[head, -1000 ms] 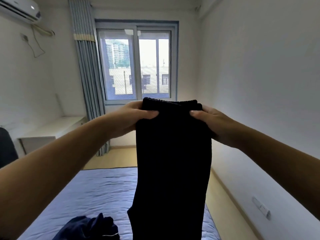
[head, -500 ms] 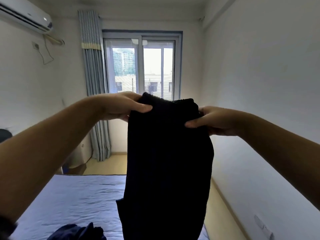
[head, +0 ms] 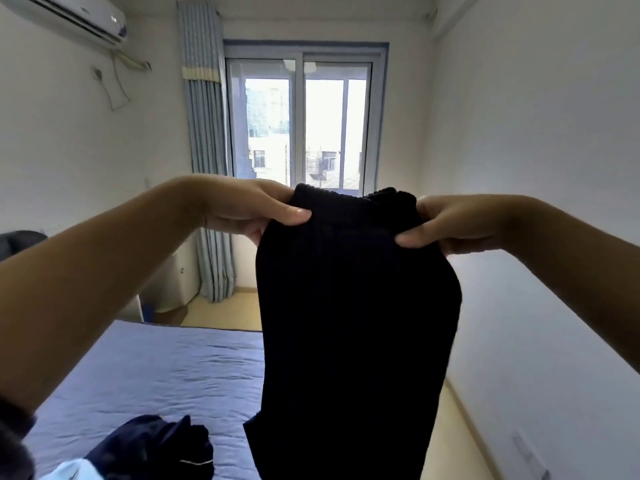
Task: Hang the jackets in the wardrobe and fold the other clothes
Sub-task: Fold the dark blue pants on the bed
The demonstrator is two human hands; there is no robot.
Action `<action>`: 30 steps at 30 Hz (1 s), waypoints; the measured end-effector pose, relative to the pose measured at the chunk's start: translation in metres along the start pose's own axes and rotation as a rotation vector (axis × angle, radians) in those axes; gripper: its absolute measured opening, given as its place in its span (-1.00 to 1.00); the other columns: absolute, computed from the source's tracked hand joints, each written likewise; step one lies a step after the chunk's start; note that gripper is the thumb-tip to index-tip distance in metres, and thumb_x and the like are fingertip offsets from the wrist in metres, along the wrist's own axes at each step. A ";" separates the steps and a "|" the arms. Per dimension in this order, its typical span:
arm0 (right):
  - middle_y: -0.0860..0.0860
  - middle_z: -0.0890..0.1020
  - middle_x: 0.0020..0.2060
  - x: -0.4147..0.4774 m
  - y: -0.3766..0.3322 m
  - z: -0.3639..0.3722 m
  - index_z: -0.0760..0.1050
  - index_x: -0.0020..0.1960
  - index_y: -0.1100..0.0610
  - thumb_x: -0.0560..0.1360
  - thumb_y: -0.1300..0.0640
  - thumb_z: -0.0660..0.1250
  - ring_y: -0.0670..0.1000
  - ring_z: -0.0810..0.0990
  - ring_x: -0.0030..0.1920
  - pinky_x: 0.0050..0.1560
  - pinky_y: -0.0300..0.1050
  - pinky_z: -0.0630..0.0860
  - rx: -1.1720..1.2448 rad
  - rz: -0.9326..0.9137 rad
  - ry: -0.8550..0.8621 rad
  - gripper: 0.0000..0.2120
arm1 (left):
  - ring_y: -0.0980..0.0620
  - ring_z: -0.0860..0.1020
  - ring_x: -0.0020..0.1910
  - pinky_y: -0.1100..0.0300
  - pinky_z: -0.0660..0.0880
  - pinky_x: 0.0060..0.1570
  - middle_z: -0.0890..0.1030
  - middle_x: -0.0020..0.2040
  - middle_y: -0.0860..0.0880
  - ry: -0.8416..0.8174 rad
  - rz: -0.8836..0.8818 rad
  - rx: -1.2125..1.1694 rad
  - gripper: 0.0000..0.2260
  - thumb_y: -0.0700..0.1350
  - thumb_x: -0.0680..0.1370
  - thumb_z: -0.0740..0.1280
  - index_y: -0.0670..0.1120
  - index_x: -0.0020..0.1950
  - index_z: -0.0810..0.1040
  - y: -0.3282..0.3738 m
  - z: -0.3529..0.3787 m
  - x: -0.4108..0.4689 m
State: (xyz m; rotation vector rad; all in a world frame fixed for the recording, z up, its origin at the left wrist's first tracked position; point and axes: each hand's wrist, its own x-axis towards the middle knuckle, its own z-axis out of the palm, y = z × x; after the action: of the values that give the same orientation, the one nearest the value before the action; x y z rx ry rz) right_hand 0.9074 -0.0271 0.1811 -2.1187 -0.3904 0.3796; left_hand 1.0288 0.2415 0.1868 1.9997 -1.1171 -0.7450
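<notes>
A black garment with a ribbed waistband (head: 353, 306) hangs straight down in front of me, held up at chest height over the bed. My left hand (head: 249, 209) pinches the waistband's left corner, thumb in front. My right hand (head: 446, 223) pinches the right corner the same way. The cloth's lower end runs out of the frame. A crumpled dark navy garment (head: 152, 448) lies on the bed at the lower left, with a pale blue piece (head: 69, 471) beside it.
The bed with a blue sheet (head: 166, 368) fills the lower left. A window (head: 301, 123) and a striped curtain (head: 204, 168) stand at the far wall. White wall runs along the right, with a strip of wooden floor (head: 453, 445) beside the bed. An air conditioner (head: 69, 19) hangs top left.
My view has swung left and tilted. Both hands keep their pinch on the waistband, which has shifted slightly right and now bunches at the right corner.
</notes>
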 end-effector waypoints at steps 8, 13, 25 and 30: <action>0.05 0.70 -0.16 0.002 0.021 -0.024 0.66 -0.09 0.11 0.21 -0.25 0.50 -0.01 0.67 -0.16 -0.10 -0.15 0.61 0.160 -0.041 0.045 -0.53 | -0.08 0.64 -0.03 0.13 0.59 -0.02 0.63 0.04 -0.19 -0.017 0.036 -0.263 -0.65 0.02 0.44 0.36 -0.23 0.06 0.62 0.004 0.005 0.026; 0.07 0.68 -0.02 0.075 0.082 -0.049 0.52 0.19 0.20 0.45 0.02 0.41 0.07 0.66 0.01 0.05 -0.01 0.60 -0.069 0.265 0.311 -0.62 | -0.03 0.63 0.05 0.01 0.59 0.06 0.64 0.10 -0.08 0.260 -0.261 0.182 -0.70 -0.01 0.60 0.25 -0.12 0.27 0.47 -0.038 0.003 0.112; 0.06 0.64 0.01 0.099 0.034 -0.109 0.55 0.14 0.16 0.50 0.03 0.37 0.08 0.58 0.01 -0.02 -0.14 0.45 -0.536 -0.248 1.149 -0.72 | -0.03 0.53 0.09 0.02 0.48 0.13 0.59 0.15 -0.02 1.153 0.161 0.392 -0.70 -0.08 0.56 0.31 -0.01 0.30 0.48 0.030 -0.025 0.145; 0.02 0.63 -0.02 0.072 0.031 -0.084 0.55 0.14 0.14 0.51 0.00 0.36 0.03 0.57 -0.05 -0.07 -0.20 0.42 -0.567 -0.214 1.136 -0.72 | -0.01 0.52 0.11 0.20 0.42 0.06 0.58 0.18 -0.04 1.140 0.188 0.382 -0.69 -0.13 0.57 0.31 -0.06 0.32 0.47 0.031 0.001 0.127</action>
State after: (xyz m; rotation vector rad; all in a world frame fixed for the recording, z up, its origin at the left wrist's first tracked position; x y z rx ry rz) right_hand 1.0113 -0.0762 0.1911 -2.3969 -0.0286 -1.1504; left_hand 1.0710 0.1184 0.1940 2.0546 -0.7133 0.7232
